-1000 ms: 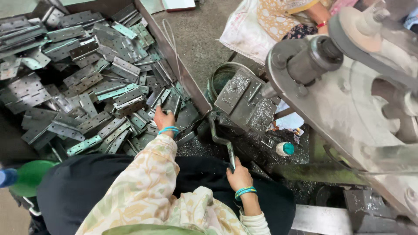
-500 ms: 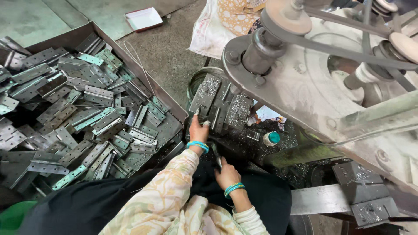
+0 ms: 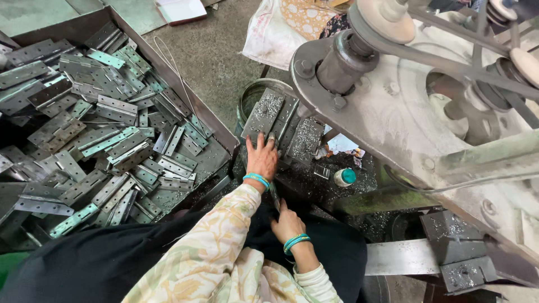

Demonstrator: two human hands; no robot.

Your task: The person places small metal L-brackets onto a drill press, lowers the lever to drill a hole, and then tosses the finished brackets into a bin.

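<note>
From the head view, the left hand (image 3: 261, 159) reaches far forward and lies flat, fingers spread, on a stack of grey metal hinge plates (image 3: 276, 119) dusted with bright filings; its grip is apart, pressing on the plates rather than closed round them. A teal bangle (image 3: 256, 179) circles that wrist. The plates lean on the rim of a round metal bucket (image 3: 250, 95), just left of the machine.

The right hand (image 3: 287, 223) sits nearer, close to the lap, its grip together round a slim dark metal handle (image 3: 274, 196) that runs up toward the left wrist. What the handle belongs to cannot be told. Teal bangles (image 3: 295, 242) show on this wrist as well.

To the left, a large open metal tray (image 3: 222, 132) holds a heap of loose hinges (image 3: 95, 140), grey with some greenish ones. To the right stands a big grey press machine (image 3: 404, 118) with a shaft, pulley and belt. Between the hands and the machine, a small white bottle with a teal cap (image 3: 343, 177) stands on the filings-covered base. Far off on the floor lie a white sack (image 3: 269, 36) and a notebook (image 3: 179, 10).
</note>
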